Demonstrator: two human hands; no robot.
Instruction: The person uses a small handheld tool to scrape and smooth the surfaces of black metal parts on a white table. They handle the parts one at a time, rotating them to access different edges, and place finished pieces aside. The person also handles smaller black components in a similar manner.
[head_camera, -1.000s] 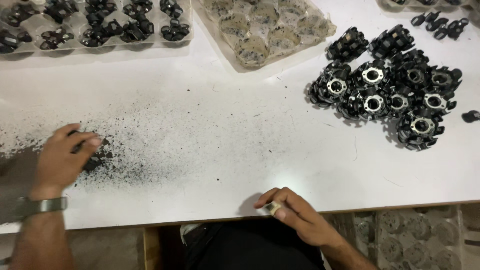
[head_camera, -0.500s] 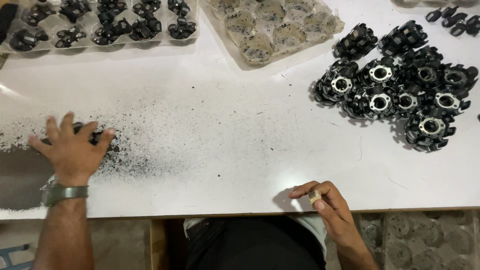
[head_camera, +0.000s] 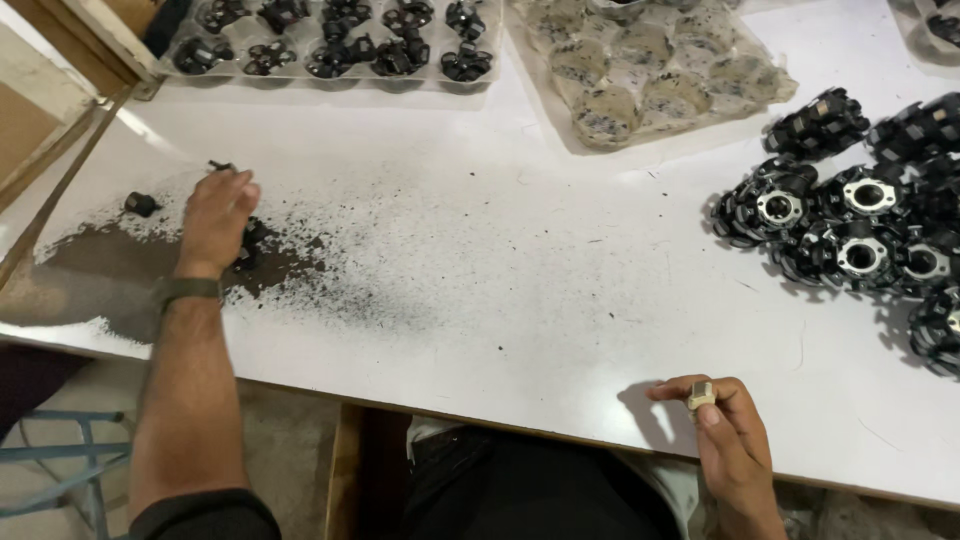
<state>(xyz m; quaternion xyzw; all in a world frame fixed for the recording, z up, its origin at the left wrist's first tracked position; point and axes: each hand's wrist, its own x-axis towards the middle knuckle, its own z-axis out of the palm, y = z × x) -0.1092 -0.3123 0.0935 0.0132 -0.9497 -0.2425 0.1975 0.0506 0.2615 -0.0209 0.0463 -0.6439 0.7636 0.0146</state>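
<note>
The left hand (head_camera: 215, 215) lies palm down on the white table (head_camera: 520, 290), on top of a patch of black dust and crumbs (head_camera: 300, 270). Its fingers are curled over some small black pieces (head_camera: 250, 240), but the hand covers them, so I cannot tell if it really grasps one or only presses on them. One more small black part (head_camera: 141, 204) stands alone just beside, to the left of the hand.

The right hand (head_camera: 725, 425) is at the near edge of the table and pinches a small pale metal piece (head_camera: 701, 395) between thumb and forefinger.

As a judgement, the work looks only partly done. A big pile of black toothed round parts with metal centres (head_camera: 850, 230) waits at the right, well apart from both hands. At the far side, one moulded tray (head_camera: 330, 45) is already filled with small black parts, and the tray next to it (head_camera: 650, 70) holds greyish pockets that look mostly empty.

The pile is cut off by the right border, so its full number is unknown. The tray contents are too small to name exactly. The metal piece is half hidden by the fingers.
</note>
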